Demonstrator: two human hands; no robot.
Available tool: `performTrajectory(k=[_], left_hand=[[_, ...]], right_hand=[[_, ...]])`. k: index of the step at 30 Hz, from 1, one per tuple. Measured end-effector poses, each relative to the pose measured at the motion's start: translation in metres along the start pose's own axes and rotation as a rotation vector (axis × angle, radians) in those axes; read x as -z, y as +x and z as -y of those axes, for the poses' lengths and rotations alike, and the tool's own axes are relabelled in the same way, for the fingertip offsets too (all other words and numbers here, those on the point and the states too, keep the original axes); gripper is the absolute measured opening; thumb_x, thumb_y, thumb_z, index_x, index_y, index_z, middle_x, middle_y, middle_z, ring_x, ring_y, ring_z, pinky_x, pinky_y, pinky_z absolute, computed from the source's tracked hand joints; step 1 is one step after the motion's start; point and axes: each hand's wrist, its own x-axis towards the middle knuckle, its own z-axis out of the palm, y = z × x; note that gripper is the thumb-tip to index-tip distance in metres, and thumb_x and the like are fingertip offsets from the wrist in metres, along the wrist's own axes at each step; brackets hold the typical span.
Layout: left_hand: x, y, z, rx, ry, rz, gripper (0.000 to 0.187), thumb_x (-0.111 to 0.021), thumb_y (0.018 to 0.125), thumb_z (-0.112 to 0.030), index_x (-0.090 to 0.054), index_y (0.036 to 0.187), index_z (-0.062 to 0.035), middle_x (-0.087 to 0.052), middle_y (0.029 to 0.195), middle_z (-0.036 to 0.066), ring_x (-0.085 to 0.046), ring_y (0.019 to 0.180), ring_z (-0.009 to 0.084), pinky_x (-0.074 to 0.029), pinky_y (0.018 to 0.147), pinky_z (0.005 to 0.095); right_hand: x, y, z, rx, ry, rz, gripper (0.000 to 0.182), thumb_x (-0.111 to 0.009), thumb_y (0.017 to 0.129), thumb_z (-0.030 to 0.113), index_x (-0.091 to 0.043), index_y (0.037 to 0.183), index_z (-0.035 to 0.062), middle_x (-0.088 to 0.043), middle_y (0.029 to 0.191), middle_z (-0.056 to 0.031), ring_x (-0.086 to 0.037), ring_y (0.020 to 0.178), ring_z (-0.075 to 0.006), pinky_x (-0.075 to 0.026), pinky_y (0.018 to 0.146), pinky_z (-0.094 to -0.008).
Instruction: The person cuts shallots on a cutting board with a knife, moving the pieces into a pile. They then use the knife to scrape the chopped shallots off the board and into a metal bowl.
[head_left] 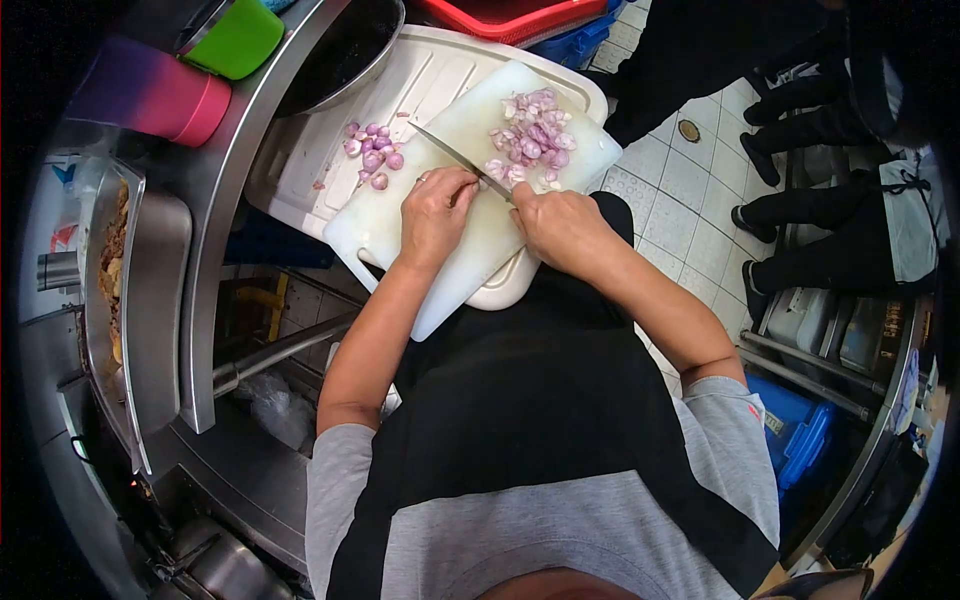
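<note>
My right hand (560, 225) is closed round the handle of a kitchen knife (448, 150), whose blade points up and left across a white cutting board (390, 245). My left hand (435, 215) is closed, with its fingertips pinched close to the blade on a small shallot that the fingers mostly hide. Beyond my right hand, a heap of cut shallots (535, 130) lies on the board. Several whole peeled shallots (375, 150) are grouped on the far left part of the board and at its edge.
The board rests on a cream plastic lid (285, 165). A dark pan (345, 60) and a red basket (510, 18) stand beyond it. At left are a steel counter edge (215, 190), a pink-purple cup (190, 105) and a green cup (235, 40). Other people's legs (820, 220) are at right.
</note>
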Motion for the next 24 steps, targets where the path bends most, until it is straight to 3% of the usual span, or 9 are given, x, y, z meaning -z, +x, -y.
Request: performTrajectory(k=[3,7,9,13,14,24], left_hand=[[0.000,-0.001,0.000,-0.020,0.018,-0.009,0.012,-0.074,0.079,-0.004,-0.071,0.090,-0.0039,-0.071,0.092,0.010,-0.068,0.085,0.0286,-0.054,0.077,0.0372],[0.000,0.001,-0.001,-0.012,0.014,-0.001,0.012,-0.074,0.079,-0.003,-0.071,0.090,-0.0039,-0.071,0.092,0.010,-0.068,0.085,0.0285,-0.054,0.077,0.0373],[0.000,-0.001,0.000,-0.003,0.008,0.003,0.012,-0.074,0.079,-0.003,-0.071,0.090,-0.0038,-0.071,0.091,0.011,-0.068,0.085,0.0286,-0.054,0.077,0.0375],[0.002,0.000,-0.003,-0.116,0.069,0.001,0.016,-0.074,0.079,-0.003,-0.071,0.094,-0.0040,-0.070,0.096,0.010,-0.067,0.088,0.0286,-0.054,0.078,0.0382],[0.002,0.001,-0.004,-0.188,0.117,0.000,0.018,-0.073,0.079,-0.002,-0.072,0.096,-0.0040,-0.070,0.098,0.010,-0.066,0.090,0.0286,-0.054,0.078,0.0384],[-0.003,0.001,-0.001,-0.185,0.113,0.026,0.018,-0.073,0.078,-0.002,-0.071,0.096,-0.0042,-0.070,0.099,0.009,-0.067,0.089,0.0287,-0.054,0.078,0.0379]], right_hand=[[0.019,-0.012,0.007,-0.016,0.014,0.084,0.018,-0.048,0.095,0.016,-0.053,0.093,-0.0012,-0.067,0.068,-0.0222,-0.069,0.064,-0.0391,-0.054,0.056,-0.0513],[0.007,-0.008,0.005,-0.029,0.042,0.076,0.018,-0.049,0.094,0.016,-0.053,0.093,-0.0015,-0.067,0.069,-0.0228,-0.069,0.065,-0.0400,-0.054,0.058,-0.0520],[-0.005,0.004,0.001,-0.095,0.100,0.068,0.028,-0.054,0.097,0.025,-0.053,0.096,-0.0027,-0.066,0.071,-0.0243,-0.067,0.070,-0.0436,-0.054,0.064,-0.0528],[-0.003,0.018,-0.016,-0.127,0.225,0.135,0.029,-0.053,0.097,0.026,-0.055,0.102,-0.0023,-0.067,0.078,-0.0271,-0.066,0.080,-0.0475,-0.051,0.077,-0.0549],[0.001,0.016,-0.019,-0.127,0.225,0.132,0.029,-0.053,0.097,0.026,-0.055,0.102,-0.0023,-0.067,0.078,-0.0271,-0.066,0.080,-0.0475,-0.051,0.077,-0.0549],[0.023,-0.012,-0.008,-0.067,0.046,0.092,0.025,-0.057,0.096,0.025,-0.054,0.096,-0.0001,-0.067,0.071,-0.0233,-0.068,0.070,-0.0425,-0.054,0.063,-0.0528]])
